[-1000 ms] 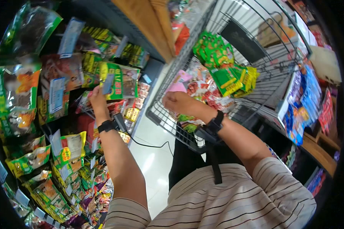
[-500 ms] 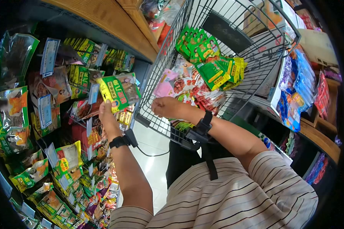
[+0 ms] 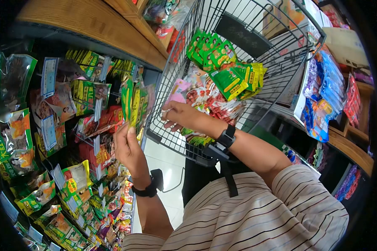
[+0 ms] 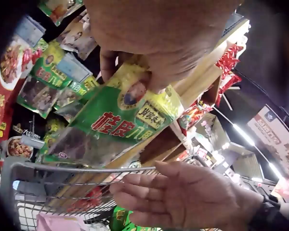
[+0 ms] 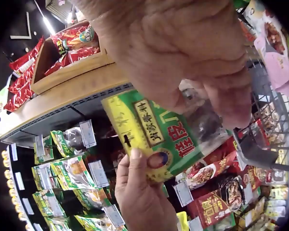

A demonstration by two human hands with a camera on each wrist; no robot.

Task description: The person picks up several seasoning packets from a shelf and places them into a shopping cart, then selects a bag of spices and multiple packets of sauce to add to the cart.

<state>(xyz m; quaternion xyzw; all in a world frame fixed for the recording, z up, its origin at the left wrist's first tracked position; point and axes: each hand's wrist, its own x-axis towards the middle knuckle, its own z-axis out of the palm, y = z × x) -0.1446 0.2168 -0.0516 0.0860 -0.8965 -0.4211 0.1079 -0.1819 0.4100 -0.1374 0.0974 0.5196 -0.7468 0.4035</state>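
Observation:
Between thumb and fingers, my left hand [image 3: 130,148] pinches the yellow end of a green-and-yellow spice packet [image 3: 137,102]. Its edge faces the head camera, beside the near left corner of the cart. Dark dried pieces show through the clear part of the packet [image 4: 82,144] in the left wrist view. My right hand [image 3: 181,116] hovers at the near rim of the shopping cart [image 3: 155,138], its fingers loosely bent around nothing. In the left wrist view, the right hand's palm [image 4: 183,195] is turned up, below the packet.
In the cart lie green packets [image 3: 211,50], green-and-yellow packets [image 3: 234,81], red-and-white packets [image 3: 213,100] and a pink item [image 3: 178,91]. Hanging seasoning bags [image 3: 12,134] with price tags [image 3: 49,77] fill the left shelf. Blue bags [image 3: 329,88] are at the right.
My left hand has moved away from the shelf towards my body with the packet, which has turned from face-on to edge-on. My right hand's fingers have loosened beside the cart rim.

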